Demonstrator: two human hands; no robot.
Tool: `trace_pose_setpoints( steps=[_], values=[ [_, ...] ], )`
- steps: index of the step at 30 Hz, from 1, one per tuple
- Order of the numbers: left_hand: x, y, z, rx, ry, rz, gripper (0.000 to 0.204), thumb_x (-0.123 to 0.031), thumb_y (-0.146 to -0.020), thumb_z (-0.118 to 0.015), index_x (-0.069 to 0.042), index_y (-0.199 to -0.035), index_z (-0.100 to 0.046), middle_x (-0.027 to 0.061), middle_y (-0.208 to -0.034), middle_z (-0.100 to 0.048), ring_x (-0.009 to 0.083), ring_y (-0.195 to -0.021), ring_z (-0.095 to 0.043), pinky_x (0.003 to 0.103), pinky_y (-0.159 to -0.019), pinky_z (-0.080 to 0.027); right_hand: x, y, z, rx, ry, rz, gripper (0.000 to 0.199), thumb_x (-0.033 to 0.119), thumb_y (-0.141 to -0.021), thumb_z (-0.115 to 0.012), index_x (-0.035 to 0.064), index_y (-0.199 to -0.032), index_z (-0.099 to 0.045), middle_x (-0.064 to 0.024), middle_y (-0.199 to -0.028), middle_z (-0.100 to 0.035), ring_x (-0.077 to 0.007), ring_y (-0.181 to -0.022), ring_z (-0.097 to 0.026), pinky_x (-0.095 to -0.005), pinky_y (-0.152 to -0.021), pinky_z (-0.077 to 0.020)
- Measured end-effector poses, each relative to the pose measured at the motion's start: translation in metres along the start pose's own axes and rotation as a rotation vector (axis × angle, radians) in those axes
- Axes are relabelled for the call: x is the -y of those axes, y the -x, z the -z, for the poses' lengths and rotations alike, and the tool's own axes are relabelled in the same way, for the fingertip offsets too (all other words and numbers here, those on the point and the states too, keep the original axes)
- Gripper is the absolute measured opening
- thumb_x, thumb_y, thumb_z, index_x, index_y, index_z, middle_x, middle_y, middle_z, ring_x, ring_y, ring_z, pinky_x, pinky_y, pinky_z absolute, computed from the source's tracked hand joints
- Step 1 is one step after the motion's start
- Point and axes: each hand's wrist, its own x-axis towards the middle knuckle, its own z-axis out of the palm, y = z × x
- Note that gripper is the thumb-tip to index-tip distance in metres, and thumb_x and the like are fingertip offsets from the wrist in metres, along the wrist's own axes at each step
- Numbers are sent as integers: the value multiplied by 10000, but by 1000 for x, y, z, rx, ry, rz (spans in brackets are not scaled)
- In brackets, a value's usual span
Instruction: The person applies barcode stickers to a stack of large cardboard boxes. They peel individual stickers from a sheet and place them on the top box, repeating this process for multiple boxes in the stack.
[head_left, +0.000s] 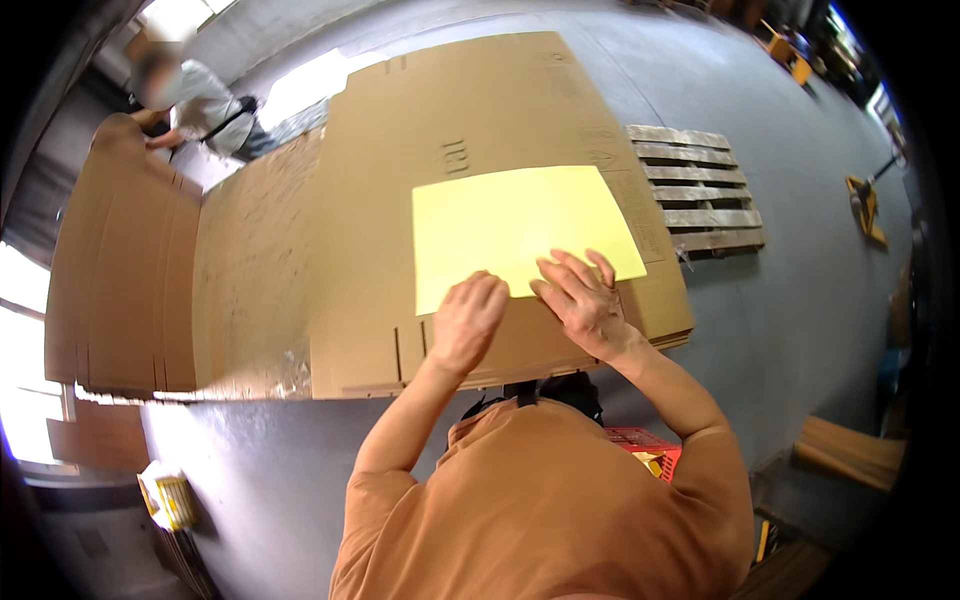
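**Because the stacked flattened cartons (410, 110) are giving it a level bed, a pale yellow sheet (520, 225) is lying flat**

As I am watching remotely through the head camera, the sheet is lying just right of the frame's centre, on the near part of the cartons. The left hand (470, 320) is resting at its near edge, left of the middle; the fingers are lying curled together, and I cannot tell whether they are pinching the sheet or only pressing it. The right hand (585, 305) is lying over the same edge farther right, its bent fingers standing apart, half open, gripping nothing that I can make out. I am judging that both hands are bearing there side by side so that the sheet is not sliding or skewing. The brown T-shirt (560, 500) is filling the lower middle, close to the cartons, which is probably leaving the elbows comfortably bent. At the upper right, a slatted wooden pallet (695, 190) is sitting well apart from the hands.
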Motion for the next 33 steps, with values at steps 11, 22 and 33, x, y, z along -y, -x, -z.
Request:
trace_pose_setpoints(
  steps=[11, 22, 33],
  values=[
    [38, 112, -80, 253, 413, 240, 140, -125, -804, -648, -43, -844, -542, 125, -931, -565, 318, -954, -568, 393, -789, -507, -1, 57, -103, 215, -298, -69, 57, 76, -825, -627, 50, -855, -586, -96, -855, -573, -290, -839, -567, -393, -746, -448],
    [60, 113, -60, 374, 234, 476, 196, -262, -799, -725, -74, -762, -681, 54, -838, -616, 262, -876, -562, 385, -761, -443, -24, 39, -107, 431, -335, -260, 169, 216, -838, -675, 58, -810, -622, -89, -820, -601, -295, -855, -588, -405, -755, -458],
    [70, 113, -48, 445, 338, 611, 222, -261, -815, -715, -57, -766, -645, 74, -848, -596, 275, -873, -558, 408, -758, -440, -52, 32, -108, 624, -388, -447, 238, 294, -812, -680, 58, -784, -657, -113, -808, -668, -306, -816, -640, -422, -716, -492]
  ],
)
